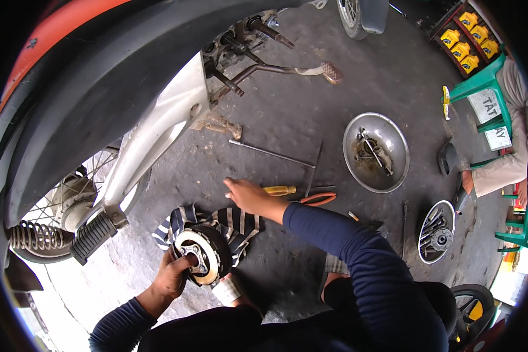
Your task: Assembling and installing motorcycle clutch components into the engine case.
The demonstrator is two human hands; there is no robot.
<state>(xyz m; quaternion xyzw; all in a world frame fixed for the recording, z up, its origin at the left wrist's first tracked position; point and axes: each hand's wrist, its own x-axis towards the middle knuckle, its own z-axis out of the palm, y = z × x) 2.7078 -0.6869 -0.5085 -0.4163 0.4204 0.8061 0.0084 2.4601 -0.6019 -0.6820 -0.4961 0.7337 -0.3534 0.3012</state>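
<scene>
My left hand [171, 273] grips a round metal clutch assembly [216, 252] with its thumb at the center, holding it above a black-and-white striped cloth [247, 232]. My right hand [252, 198] is stretched forward over the floor, fingers slightly bent and apart, with nothing visible in it. Just beyond it lie a yellow-handled screwdriver [280, 190], orange-handled pliers [321, 198] and a long T-handle wrench [273, 154].
The motorcycle's white swingarm [141, 146] and pedal [330, 71] fill the left and top. Metal bowls [375, 118] [422, 252] hold parts. At right are a seated person's leg [493, 176], a green chair [469, 88] and a rack [469, 41] of yellow bottles.
</scene>
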